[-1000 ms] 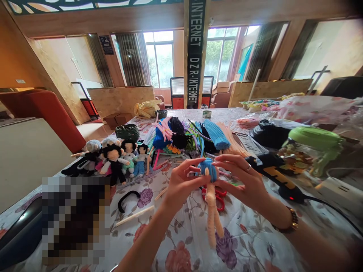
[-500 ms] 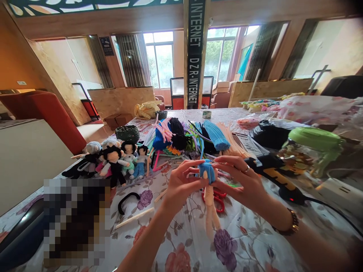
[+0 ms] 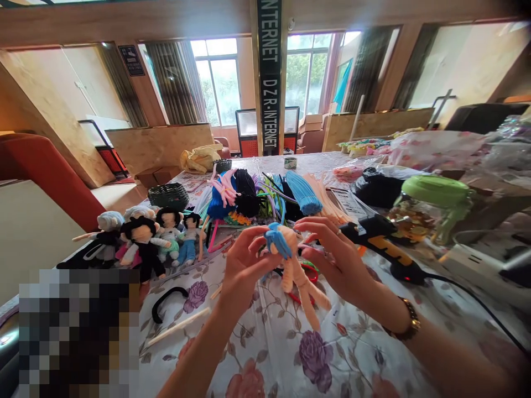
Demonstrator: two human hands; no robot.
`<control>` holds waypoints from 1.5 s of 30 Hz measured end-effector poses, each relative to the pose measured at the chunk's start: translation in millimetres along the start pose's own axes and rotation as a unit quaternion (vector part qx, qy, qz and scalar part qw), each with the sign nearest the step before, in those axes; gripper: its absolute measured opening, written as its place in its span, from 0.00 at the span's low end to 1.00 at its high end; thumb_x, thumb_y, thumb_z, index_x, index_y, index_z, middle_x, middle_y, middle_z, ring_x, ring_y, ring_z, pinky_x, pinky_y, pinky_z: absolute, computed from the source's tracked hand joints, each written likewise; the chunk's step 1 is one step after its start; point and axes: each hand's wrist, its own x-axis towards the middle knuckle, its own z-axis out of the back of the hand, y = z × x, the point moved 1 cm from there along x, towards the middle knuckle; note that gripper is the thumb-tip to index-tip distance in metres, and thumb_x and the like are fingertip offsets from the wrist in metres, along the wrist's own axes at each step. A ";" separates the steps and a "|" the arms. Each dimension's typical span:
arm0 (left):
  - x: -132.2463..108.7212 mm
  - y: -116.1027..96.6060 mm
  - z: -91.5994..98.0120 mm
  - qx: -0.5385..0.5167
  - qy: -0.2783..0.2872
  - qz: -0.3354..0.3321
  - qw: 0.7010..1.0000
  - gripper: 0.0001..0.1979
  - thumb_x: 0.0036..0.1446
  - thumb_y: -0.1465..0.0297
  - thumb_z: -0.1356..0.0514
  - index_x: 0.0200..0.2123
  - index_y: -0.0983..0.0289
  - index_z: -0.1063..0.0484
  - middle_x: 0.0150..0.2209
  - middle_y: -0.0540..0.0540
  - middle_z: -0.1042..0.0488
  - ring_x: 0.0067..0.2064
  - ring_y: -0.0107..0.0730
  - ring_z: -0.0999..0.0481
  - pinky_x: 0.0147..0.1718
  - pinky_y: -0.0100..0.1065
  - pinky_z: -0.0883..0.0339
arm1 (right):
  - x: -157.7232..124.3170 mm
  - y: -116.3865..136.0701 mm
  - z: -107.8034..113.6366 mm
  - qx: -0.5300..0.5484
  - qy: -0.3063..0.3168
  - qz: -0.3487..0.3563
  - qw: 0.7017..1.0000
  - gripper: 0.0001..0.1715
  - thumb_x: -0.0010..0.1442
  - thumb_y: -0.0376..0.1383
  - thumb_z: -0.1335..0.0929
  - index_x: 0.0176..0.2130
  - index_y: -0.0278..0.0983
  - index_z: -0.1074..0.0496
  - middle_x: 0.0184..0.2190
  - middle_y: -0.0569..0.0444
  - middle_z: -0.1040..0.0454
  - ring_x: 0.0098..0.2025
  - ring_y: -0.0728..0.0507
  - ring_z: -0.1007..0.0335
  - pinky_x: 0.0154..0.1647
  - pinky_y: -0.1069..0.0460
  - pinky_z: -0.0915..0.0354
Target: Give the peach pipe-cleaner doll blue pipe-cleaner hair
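My left hand (image 3: 244,260) pinches the head of a pipe-cleaner doll (image 3: 296,273) with blue hair and a peach body, held tilted above the tablecloth. The doll's legs hang down to the right. Just right of its head, my right hand (image 3: 338,257) has its fingers apart and seems to hold nothing. Red-handled scissors (image 3: 311,272) lie behind the doll, partly hidden by it. A black and orange glue gun (image 3: 385,249) with a lit red light rests beyond my right hand.
Several finished dolls (image 3: 143,243) sit at the left. Bundles of pipe cleaners (image 3: 305,196) lie at the back, near a dark woven basket (image 3: 168,196). A green-lidded jar (image 3: 433,202) stands at the right. A curved black pipe cleaner (image 3: 160,304) is at the left front.
The doll has turned and tilted in my left hand, its legs swinging right and its peach head side now showing. My right fingers have come off it and spread. The view has shifted right.
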 end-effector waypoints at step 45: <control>-3.4 1.4 -3.1 0.034 -0.038 0.029 0.998 0.11 0.57 0.63 0.42 0.41 0.60 0.38 0.39 0.52 0.25 0.32 0.26 0.25 0.28 0.26 0.32 | -7.2 3.9 -14.2 0.215 0.115 -0.206 0.948 0.22 0.64 0.43 0.37 0.56 0.43 0.40 0.35 0.54 0.26 0.28 0.51 0.33 0.25 0.57 0.37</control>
